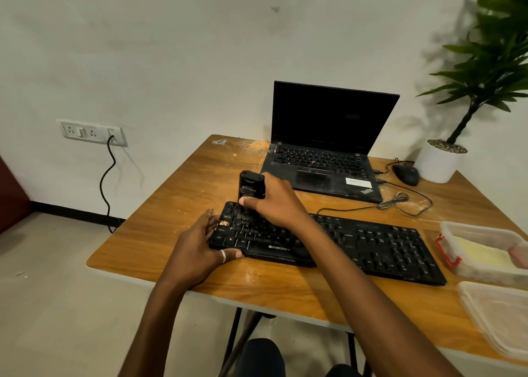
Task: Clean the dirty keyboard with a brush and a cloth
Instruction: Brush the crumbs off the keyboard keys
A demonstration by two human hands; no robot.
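A black keyboard lies across the wooden table, with crumbs and dust on its left keys. My left hand grips the keyboard's left end, thumb along its front edge. My right hand grips a black cylindrical brush tool, held upright with its lower end on the upper-left keys. The bristles are hidden by my fingers. No cloth is visible.
An open black laptop stands behind the keyboard, with a mouse and a cable to its right. A potted plant fills the far right corner. Two clear plastic containers sit at the right edge. Powder is scattered over the table.
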